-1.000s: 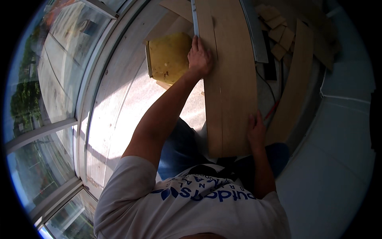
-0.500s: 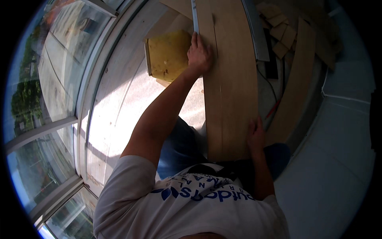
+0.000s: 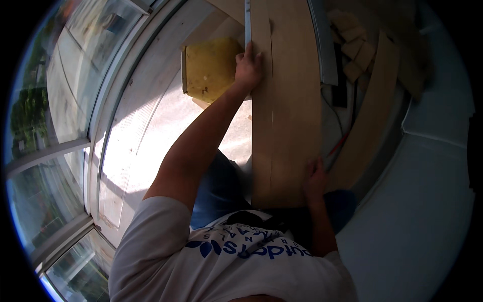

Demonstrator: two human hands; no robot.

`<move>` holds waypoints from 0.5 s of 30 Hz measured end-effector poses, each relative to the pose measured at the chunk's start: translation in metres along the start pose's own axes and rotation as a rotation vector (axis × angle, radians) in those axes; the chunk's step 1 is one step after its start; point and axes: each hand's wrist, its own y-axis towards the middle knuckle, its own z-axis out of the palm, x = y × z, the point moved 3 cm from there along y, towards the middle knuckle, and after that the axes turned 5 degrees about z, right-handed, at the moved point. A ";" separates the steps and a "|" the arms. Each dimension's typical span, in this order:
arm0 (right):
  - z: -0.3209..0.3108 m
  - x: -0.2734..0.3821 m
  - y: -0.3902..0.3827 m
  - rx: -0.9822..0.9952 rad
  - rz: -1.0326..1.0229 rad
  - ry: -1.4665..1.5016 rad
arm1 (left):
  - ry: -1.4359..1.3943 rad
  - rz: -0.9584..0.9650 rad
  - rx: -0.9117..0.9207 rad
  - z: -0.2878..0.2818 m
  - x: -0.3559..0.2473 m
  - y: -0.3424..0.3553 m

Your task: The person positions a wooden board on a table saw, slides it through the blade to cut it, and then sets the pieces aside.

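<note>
A long light-brown wood plank (image 3: 294,116) lies lengthwise in front of me, its near end at my lap. A thin straight line runs along its left part, and whether this is a seam or a cut I cannot tell. My left hand (image 3: 250,68) grips the plank's left edge far out, index finger stretched forward beside a narrow pale metal strip (image 3: 248,22). Near my right knee, my right hand (image 3: 315,178) is closed at the plank's right edge; its fingertips are blurred and partly hidden.
A stained yellow box-like container (image 3: 211,68) stands left of the plank. Right of it are a grey metal piece (image 3: 327,55), several small wood offcuts (image 3: 357,48), a curved-looking loose plank (image 3: 375,105) and a red-ended cable (image 3: 339,144). Glass windows (image 3: 48,196) line the left; a pale wall (image 3: 412,201) the right.
The whole view has shifted slightly left. My right hand sits a little nearer to me, and the plank's near end shows slightly lower. Both hands keep their places along the plank's edges.
</note>
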 end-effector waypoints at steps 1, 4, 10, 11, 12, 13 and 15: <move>0.001 -0.002 -0.001 -0.002 -0.021 0.004 | 0.012 -0.021 0.008 0.000 0.001 0.000; -0.008 0.004 0.003 0.052 -0.016 0.047 | 0.012 0.007 0.000 -0.005 0.000 -0.002; -0.024 0.051 0.059 0.165 0.006 0.203 | -0.035 -0.063 0.052 -0.003 -0.002 -0.002; -0.025 0.065 0.067 0.200 0.033 0.257 | -0.037 -0.094 0.058 -0.002 0.000 -0.007; -0.025 0.076 0.071 0.183 0.072 0.234 | -0.043 -0.111 0.065 -0.002 -0.004 -0.010; -0.019 0.089 0.079 0.166 0.094 0.218 | -0.043 -0.121 0.056 -0.006 -0.005 -0.005; -0.016 0.097 0.089 0.131 0.082 0.203 | -0.090 -0.085 0.010 -0.011 -0.005 -0.001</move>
